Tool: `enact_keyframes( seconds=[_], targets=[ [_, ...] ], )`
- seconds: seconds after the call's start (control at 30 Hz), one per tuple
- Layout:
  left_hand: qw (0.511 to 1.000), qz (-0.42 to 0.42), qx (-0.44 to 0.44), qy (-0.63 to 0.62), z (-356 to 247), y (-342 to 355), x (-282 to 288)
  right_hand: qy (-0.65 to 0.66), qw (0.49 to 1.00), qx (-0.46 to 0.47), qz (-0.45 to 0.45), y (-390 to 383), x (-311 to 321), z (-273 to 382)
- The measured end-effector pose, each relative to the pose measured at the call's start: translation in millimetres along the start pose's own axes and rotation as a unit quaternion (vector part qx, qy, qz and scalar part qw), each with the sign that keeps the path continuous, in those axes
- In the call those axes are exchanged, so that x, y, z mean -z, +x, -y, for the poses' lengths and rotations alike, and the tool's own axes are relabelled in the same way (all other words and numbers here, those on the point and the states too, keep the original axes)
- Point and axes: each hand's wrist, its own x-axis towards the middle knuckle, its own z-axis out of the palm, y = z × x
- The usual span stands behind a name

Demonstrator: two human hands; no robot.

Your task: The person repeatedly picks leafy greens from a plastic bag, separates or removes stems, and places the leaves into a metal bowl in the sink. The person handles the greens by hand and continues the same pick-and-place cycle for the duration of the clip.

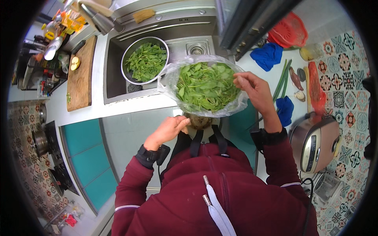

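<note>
A clear plastic bag (207,87) full of leafy greens is held open above the counter's front edge, in front of the sink. My right hand (254,88) is closed on the bag's right rim. My left hand (170,129) is below the bag's lower left, fingers curled; what they hold, if anything, I cannot make out. A round brown-speckled object (200,122) shows partly under the bag. A steel bowl of greens (145,61) sits in the sink (114,88), beside a dark scrubber (134,87).
A cutting board (80,90) with a halved fruit is left. Green onions (282,76), blue cloths (266,56), a red basket (287,29), a red mesh bag (315,84) and a rice cooker (315,143) line the right counter. A stove (55,153) stands at lower left.
</note>
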Motion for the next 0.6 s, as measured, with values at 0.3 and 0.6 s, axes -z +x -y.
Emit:
enact_keyframes(
  seconds=[0.3,0.6],
  targets=[
    [0.971,-0.165,-0.128,0.118,-82,43,21,-0.19,0.964,0.187,-0.023,-28,-9,-41],
    [0.891,-0.144,-0.218,0.371,-93,86,5,-0.346,0.93,0.122,-0.011,-33,-1,-57]
  ],
)
